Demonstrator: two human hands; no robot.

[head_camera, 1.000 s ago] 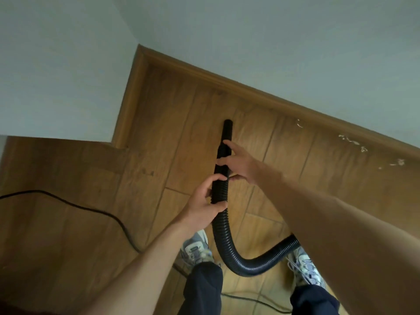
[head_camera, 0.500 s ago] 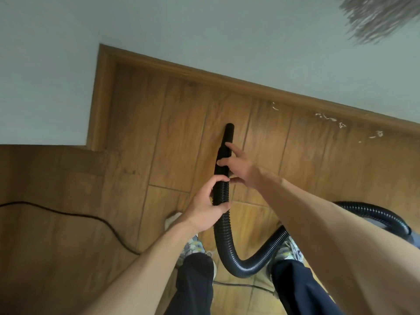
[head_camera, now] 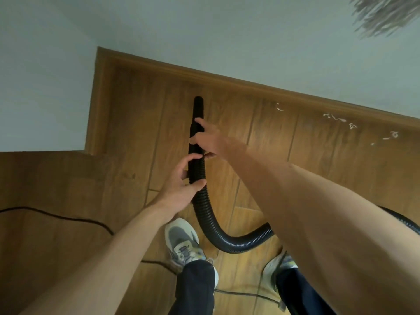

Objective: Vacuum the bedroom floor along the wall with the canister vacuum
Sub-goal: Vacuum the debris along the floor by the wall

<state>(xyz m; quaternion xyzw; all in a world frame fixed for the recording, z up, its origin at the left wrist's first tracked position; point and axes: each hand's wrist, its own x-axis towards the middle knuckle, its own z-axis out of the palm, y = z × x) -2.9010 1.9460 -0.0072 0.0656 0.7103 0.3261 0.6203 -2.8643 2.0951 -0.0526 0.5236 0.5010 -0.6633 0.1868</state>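
A black crevice nozzle (head_camera: 197, 114) points at the wooden floor (head_camera: 145, 123) near the corner of the room, a little short of the brown skirting board (head_camera: 227, 78). My right hand (head_camera: 209, 138) grips the nozzle's lower part, with the forefinger laid along it. Just below, my left hand (head_camera: 184, 183) holds the ribbed black hose (head_camera: 209, 214), fingers curled round it. The hose loops down between my feet and runs off right behind my right forearm. Small white scraps of debris (head_camera: 341, 120) lie on the floor along the wall at the right. The canister itself is out of view.
A black power cord (head_camera: 68, 218) snakes over the floor at the left and passes under my left shoe (head_camera: 181, 242). My right shoe (head_camera: 276, 269) stands close to the hose loop. A fuzzy grey thing (head_camera: 386, 12) hangs into view at the top right.
The view has swung slightly and my feet have shifted; my left shoe now stands forward. Both hands keep the same hold on nozzle and hose.
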